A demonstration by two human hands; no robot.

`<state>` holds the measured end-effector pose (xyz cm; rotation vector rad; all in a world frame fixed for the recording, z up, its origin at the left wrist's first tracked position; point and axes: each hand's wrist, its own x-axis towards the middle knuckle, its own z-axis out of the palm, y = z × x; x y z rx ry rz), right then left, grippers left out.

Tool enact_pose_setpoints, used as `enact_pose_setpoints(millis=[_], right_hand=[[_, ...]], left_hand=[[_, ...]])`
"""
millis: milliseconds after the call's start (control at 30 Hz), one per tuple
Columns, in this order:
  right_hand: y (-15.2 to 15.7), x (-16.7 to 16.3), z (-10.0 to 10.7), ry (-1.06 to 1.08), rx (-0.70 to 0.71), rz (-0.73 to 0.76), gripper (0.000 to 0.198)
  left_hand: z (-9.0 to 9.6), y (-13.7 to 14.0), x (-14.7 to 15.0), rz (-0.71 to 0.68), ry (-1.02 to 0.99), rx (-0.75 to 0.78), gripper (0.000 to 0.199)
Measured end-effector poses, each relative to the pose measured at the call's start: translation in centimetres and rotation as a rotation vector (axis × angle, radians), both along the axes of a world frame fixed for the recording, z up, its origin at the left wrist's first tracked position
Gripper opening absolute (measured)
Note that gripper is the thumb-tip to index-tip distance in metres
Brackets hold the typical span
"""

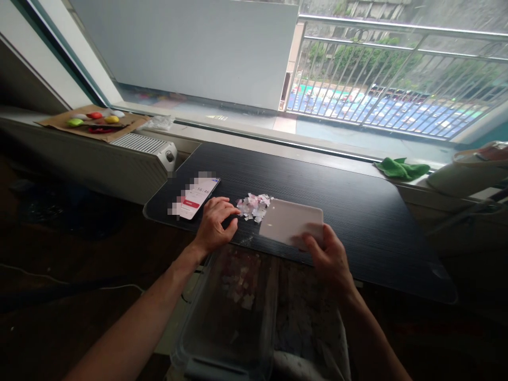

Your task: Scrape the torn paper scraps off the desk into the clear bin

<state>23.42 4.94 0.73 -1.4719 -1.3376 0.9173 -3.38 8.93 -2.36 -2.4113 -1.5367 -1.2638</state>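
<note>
A small heap of torn paper scraps (254,206), white and pinkish, lies on the dark tabletop (337,196). At the heap's left edge is my left hand (217,222), fingers stretched and slightly curved, thumb apart; its fingertips reach the nearest scraps, though I cannot tell if they touch. My right hand (331,256) grips a pale, translucent flat rectangular piece (292,221) by its right corner, thumb on top. The far edge of that piece is close beside the heap. Left of my left hand lies a phone (200,196) with a lit screen showing digits and a red button.
Below the table's front edge stands a clear plastic bin (226,328) with paper scraps visible in it. A green cloth (402,168) is on the windowsill at right. Brown paper (107,132) with colourful oval items rests above a white radiator (146,151) at left.
</note>
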Motion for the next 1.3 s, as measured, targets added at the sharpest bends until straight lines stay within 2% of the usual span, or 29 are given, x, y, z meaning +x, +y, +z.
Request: enact_pose_setpoints(millis=[67,133,267,433,667,800,967,1067,1167,1300], right_hand=[[0.6,0.0,0.2,0.005,0.036,-0.100,0.029],[1.2,-0.3,0.2,-0.010,0.070,-0.133,0.027],[1.5,-0.8,-0.1,-0.129,0.085,-0.100,0.030],[0.5,-0.5,0.1,-0.281,0.060,-0.043,0.032],[0.7,-0.1,0.0,-0.263,0.110,-0.101,0.032],[0.5,0.0,-0.3,-0.239,0.089,-0.038,0.029],[1.2,-0.7,-0.5,-0.224,0.133,-0.060,0.030],[1.8,-1.4,-0.6,-0.204,0.126,0.013,0.032],[1.5,-1.7,-0.2,-0.200,0.088,0.080,0.030],[0.7,-1.3,0.7,-0.181,0.087,0.042,0.029]], left_hand=[[0.0,0.0,0.0,-0.003,0.001,0.001,0.012],[-0.1,0.0,-0.1,-0.005,0.002,0.001,0.012],[-0.2,0.1,-0.1,-0.004,-0.003,-0.002,0.012],[-0.1,0.1,-0.1,-0.006,0.001,0.002,0.012],[0.0,0.0,-0.1,-0.011,-0.001,0.004,0.012],[-0.1,0.0,-0.1,-0.007,0.003,0.007,0.012],[0.1,0.0,-0.1,-0.023,-0.004,0.013,0.012],[0.1,0.0,-0.2,-0.019,-0.006,0.000,0.012],[0.1,0.0,-0.1,-0.014,-0.009,0.000,0.012],[0.0,0.0,0.0,-0.005,-0.012,-0.007,0.013]])
